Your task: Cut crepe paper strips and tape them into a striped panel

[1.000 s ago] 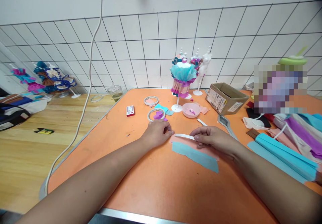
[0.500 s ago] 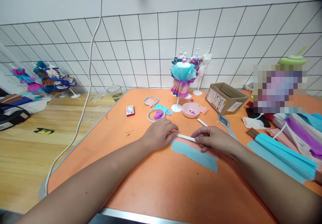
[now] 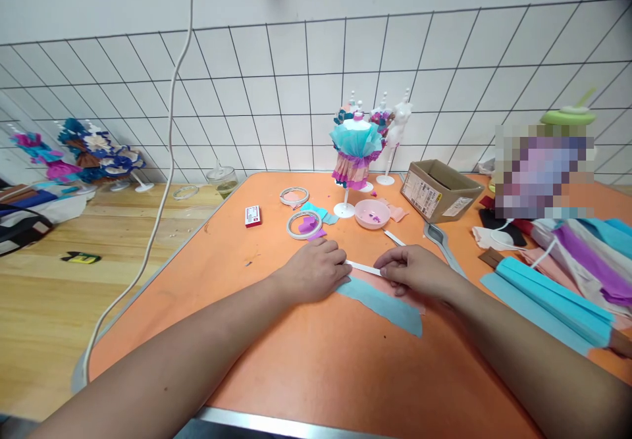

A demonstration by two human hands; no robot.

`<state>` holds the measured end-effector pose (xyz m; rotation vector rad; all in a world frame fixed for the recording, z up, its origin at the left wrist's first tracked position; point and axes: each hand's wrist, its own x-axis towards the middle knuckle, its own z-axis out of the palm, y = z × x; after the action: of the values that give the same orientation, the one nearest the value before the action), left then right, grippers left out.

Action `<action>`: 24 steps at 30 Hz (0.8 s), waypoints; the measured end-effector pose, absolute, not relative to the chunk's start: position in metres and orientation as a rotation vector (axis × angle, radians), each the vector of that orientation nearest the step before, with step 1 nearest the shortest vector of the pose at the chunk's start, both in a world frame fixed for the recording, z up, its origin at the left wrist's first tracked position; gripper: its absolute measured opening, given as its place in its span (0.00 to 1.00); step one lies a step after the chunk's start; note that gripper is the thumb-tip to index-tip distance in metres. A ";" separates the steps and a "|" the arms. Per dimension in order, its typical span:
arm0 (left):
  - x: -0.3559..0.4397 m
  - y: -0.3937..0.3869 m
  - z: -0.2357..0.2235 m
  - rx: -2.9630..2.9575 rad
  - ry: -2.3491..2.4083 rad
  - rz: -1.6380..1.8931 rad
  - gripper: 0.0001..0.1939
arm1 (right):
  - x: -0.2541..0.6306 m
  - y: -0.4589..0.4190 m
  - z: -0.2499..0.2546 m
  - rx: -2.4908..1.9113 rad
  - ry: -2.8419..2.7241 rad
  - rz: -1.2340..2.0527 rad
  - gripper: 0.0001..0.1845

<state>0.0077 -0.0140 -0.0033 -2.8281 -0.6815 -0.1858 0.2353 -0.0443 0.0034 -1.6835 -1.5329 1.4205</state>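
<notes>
My left hand [image 3: 316,269] and my right hand [image 3: 417,269] rest on the orange table [image 3: 316,360]. A thin white strip [image 3: 364,267] runs between them, one end pinched in each hand. Under the hands lies a pink paper strip [image 3: 412,302] with a teal paper strip [image 3: 385,304] overlapping its near edge. My left fingers are curled down over the left ends of the strips.
Two tape rings [image 3: 304,224] [image 3: 295,196], a red and white small box [image 3: 253,215], a pink bowl [image 3: 372,214], a dressed mannequin stand [image 3: 354,156], a cardboard box [image 3: 439,190] and folded crepe paper [image 3: 548,301] sit beyond and right. A white cable [image 3: 162,189] hangs left.
My left hand has slid right and down onto the left end of the white strip and papers. The right hand has stayed put.
</notes>
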 end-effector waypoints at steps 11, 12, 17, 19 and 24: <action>0.007 -0.010 -0.004 -2.970 -0.660 -0.234 0.13 | 0.237 -0.045 0.003 -1.814 -1.673 1.277 0.09; 0.007 -0.010 -0.003 -2.970 -0.673 -0.216 0.14 | 0.236 -0.046 0.003 -1.816 -1.680 1.275 0.09; 0.008 -0.012 0.000 -2.950 -0.674 -0.212 0.16 | 0.235 -0.047 0.007 -1.878 -1.829 1.212 0.04; 0.008 -0.013 0.001 -2.939 -0.629 -0.216 0.16 | 0.236 -0.046 0.008 -1.880 -1.894 1.122 0.04; 0.007 -0.013 0.002 -2.942 -0.603 -0.223 0.15 | 0.242 -0.046 0.011 -1.850 -1.879 1.218 0.05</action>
<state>0.0071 -0.0132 0.0020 -2.9422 -0.6032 -0.2229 0.2416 -0.0460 0.0106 -1.8502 -1.8789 1.2178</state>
